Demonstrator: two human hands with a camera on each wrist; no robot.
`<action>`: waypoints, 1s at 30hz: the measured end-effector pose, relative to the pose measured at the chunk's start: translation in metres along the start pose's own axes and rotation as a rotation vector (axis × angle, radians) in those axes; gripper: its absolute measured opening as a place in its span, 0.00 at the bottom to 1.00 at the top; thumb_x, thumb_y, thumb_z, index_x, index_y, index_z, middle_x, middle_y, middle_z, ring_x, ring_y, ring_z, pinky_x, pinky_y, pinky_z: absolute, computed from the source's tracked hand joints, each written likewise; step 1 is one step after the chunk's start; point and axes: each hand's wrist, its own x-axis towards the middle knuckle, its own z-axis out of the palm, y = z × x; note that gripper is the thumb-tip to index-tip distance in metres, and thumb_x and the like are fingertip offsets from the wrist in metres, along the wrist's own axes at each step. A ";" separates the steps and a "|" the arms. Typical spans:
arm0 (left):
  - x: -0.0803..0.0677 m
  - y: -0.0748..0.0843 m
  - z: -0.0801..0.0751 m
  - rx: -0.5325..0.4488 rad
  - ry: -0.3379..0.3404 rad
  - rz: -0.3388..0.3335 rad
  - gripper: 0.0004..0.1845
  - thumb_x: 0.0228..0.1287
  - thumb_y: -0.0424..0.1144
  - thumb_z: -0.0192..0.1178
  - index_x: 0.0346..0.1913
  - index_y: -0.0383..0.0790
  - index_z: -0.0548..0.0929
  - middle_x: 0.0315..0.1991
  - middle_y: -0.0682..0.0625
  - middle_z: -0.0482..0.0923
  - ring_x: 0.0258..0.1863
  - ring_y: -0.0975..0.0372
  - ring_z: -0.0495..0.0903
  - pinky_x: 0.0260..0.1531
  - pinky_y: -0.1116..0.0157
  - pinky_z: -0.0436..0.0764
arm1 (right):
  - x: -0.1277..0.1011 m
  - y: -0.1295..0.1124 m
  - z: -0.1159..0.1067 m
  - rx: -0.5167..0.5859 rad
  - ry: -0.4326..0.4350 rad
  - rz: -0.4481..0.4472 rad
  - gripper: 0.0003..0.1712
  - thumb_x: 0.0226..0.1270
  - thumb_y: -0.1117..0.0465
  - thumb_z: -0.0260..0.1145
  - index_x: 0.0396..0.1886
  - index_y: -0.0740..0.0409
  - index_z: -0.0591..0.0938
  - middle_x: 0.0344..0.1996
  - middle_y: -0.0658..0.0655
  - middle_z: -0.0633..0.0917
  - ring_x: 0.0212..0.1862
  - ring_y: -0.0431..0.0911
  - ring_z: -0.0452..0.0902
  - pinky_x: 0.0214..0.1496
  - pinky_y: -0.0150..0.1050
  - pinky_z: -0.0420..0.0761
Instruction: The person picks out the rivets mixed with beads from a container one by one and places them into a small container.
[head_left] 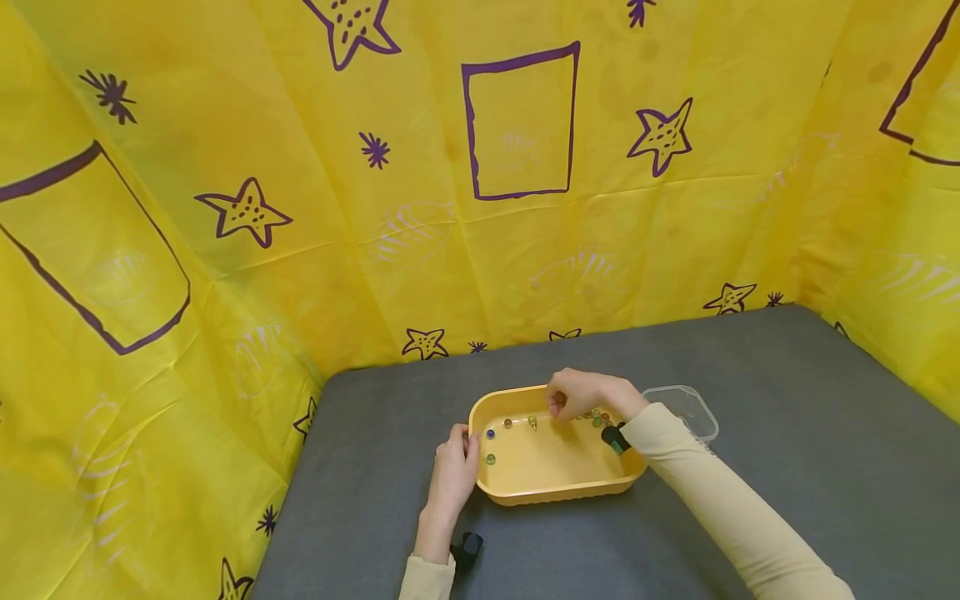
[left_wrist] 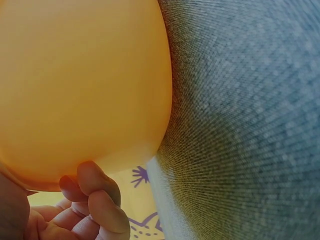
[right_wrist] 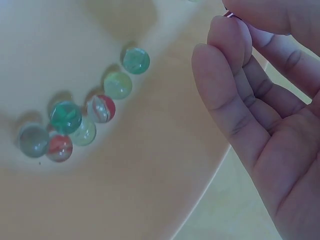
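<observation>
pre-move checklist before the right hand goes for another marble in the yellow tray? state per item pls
1. Tray steadied: left hand rests against the yellow tray at its left end. Ok.
2. Marbles reachable: a cluster of marbles lies loose on the tray floor, uncovered. Ok.
3. Right hand free: something small shows at the fingertips in the right wrist view, but it is mostly hidden. Cannot tell.
4. Right hand position: above the tray's far side, near the cluster. Ok.
5. Clear container beside the tray: open top faces up, contents unclear. Cannot tell.
</observation>
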 end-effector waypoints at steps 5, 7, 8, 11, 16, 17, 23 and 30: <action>0.000 0.000 0.000 -0.002 0.007 0.008 0.09 0.67 0.33 0.52 0.43 0.28 0.74 0.18 0.52 0.69 0.16 0.67 0.66 0.17 0.70 0.68 | -0.004 0.002 -0.003 -0.001 0.001 -0.016 0.03 0.52 0.75 0.63 0.24 0.66 0.80 0.16 0.47 0.72 0.19 0.37 0.60 0.25 0.31 0.62; 0.000 -0.001 0.001 -0.002 0.013 0.010 0.09 0.67 0.33 0.52 0.43 0.28 0.74 0.18 0.52 0.69 0.16 0.67 0.66 0.16 0.70 0.68 | -0.005 0.004 -0.004 -0.006 0.003 -0.018 0.03 0.52 0.74 0.63 0.24 0.66 0.80 0.16 0.47 0.72 0.19 0.37 0.60 0.26 0.31 0.63; 0.000 0.000 0.001 -0.002 0.014 0.009 0.09 0.67 0.33 0.52 0.43 0.28 0.74 0.18 0.53 0.69 0.16 0.67 0.66 0.16 0.70 0.68 | -0.005 0.005 -0.004 -0.010 0.004 -0.015 0.03 0.52 0.74 0.63 0.24 0.66 0.80 0.16 0.47 0.72 0.19 0.37 0.60 0.26 0.31 0.63; 0.000 0.000 0.001 -0.002 0.010 -0.004 0.09 0.67 0.33 0.52 0.43 0.28 0.74 0.18 0.53 0.69 0.16 0.66 0.66 0.16 0.70 0.68 | -0.007 0.006 -0.006 -0.022 0.010 -0.010 0.03 0.52 0.74 0.63 0.24 0.65 0.80 0.16 0.47 0.72 0.19 0.37 0.61 0.26 0.31 0.64; 0.000 0.001 0.001 -0.005 -0.003 -0.023 0.09 0.67 0.34 0.52 0.43 0.29 0.74 0.18 0.52 0.69 0.16 0.66 0.66 0.16 0.70 0.68 | -0.011 0.005 -0.009 -0.023 0.005 0.008 0.04 0.51 0.75 0.63 0.24 0.63 0.80 0.16 0.47 0.73 0.19 0.37 0.62 0.24 0.30 0.65; 0.000 0.001 0.001 -0.005 -0.001 -0.022 0.09 0.67 0.33 0.52 0.43 0.28 0.74 0.18 0.52 0.69 0.16 0.66 0.66 0.16 0.70 0.68 | -0.012 0.005 -0.010 -0.022 0.006 0.011 0.05 0.51 0.75 0.63 0.24 0.63 0.80 0.16 0.47 0.73 0.19 0.37 0.63 0.24 0.31 0.65; 0.000 0.000 0.000 -0.003 0.018 -0.003 0.09 0.67 0.33 0.52 0.42 0.29 0.75 0.18 0.53 0.68 0.16 0.66 0.66 0.17 0.70 0.68 | -0.016 0.008 -0.012 -0.026 0.015 0.048 0.05 0.50 0.74 0.63 0.24 0.62 0.80 0.17 0.47 0.73 0.19 0.38 0.64 0.25 0.31 0.66; -0.001 0.001 0.000 -0.011 0.017 0.001 0.09 0.67 0.33 0.52 0.42 0.29 0.75 0.18 0.53 0.68 0.16 0.67 0.65 0.17 0.69 0.68 | -0.020 0.013 -0.015 -0.031 0.016 0.039 0.06 0.50 0.74 0.64 0.21 0.61 0.79 0.16 0.47 0.72 0.19 0.37 0.64 0.25 0.31 0.65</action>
